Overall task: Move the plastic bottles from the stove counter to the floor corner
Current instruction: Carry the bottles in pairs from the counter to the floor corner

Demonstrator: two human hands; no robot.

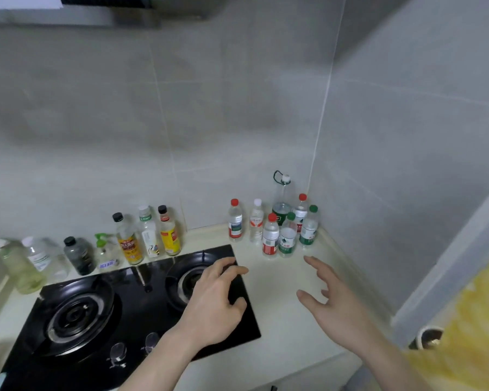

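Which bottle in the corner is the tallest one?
The big clear bottle at the very back of the corner group. It has a white cap with a dark carry loop, and it rises above the small red-capped and green-capped water bottles around it.

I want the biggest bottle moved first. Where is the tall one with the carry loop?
In the head view, the tall bottle stands at the counter's far right, deepest in the wall corner, behind the small water bottles.
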